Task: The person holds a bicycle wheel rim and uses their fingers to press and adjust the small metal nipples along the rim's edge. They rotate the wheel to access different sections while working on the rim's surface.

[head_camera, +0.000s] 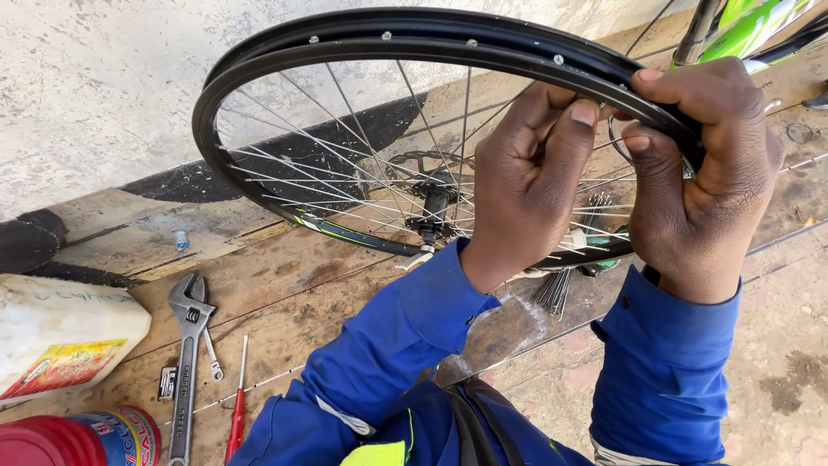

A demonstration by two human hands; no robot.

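Black painted metal, the spoked bicycle wheel rim (414, 39) stands tilted above the worn wooden plank surface (285, 285), and both hands work at its two o'clock arc. The left hand (526, 185) has fingers pressed together, seemingly pinching something small at the rim's inner face. The right hand (699, 173) curls round the rim, thumb over the outer edge, clamping it still. To do this well, I judge the right hand should hold the rim steady while the left turns with fingertips only, in small, even amounts, so neighbouring silver wire spokes (345, 164) stay balanced.

What the left fingertips hold is hidden behind the knuckles; I cannot tell whether it is a spoke nipple or a tool. The dark central hub (435, 207) is partly screened by spokes. At eight o'clock lie a grey steel adjustable wrench (185, 362) and a red-handled screwdriver (237, 414); a red plastic tin (82, 440) is cut off at the bottom edge. A loose bundle of spare spokes (554, 289) lies between the wrists.
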